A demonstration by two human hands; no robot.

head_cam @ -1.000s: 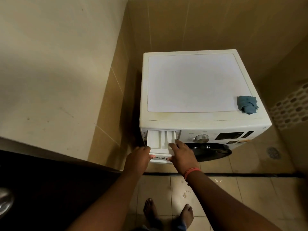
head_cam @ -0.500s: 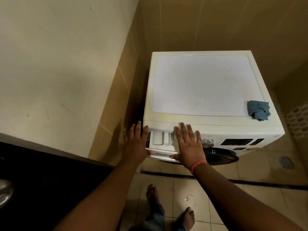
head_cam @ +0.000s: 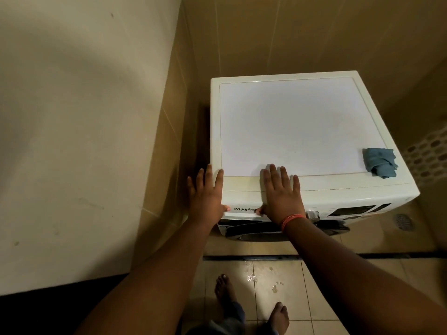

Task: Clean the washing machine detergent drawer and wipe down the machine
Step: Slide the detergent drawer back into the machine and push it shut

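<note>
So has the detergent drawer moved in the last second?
Yes. The detergent drawer has slid back into the washing machine; its front panel now sits about flush, with the left hand and right hand flat against it.

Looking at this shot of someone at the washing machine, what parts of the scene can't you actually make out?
Head view, the only one:
- Detergent drawer: the left hand and right hand cover both ends of its front; nothing of its inside shows.
- Control panel: too small and steeply angled to read.
- Door: only its top edge shows beneath the machine's front.
- Blue cloth: bunched up, so its underside is hidden.
</note>
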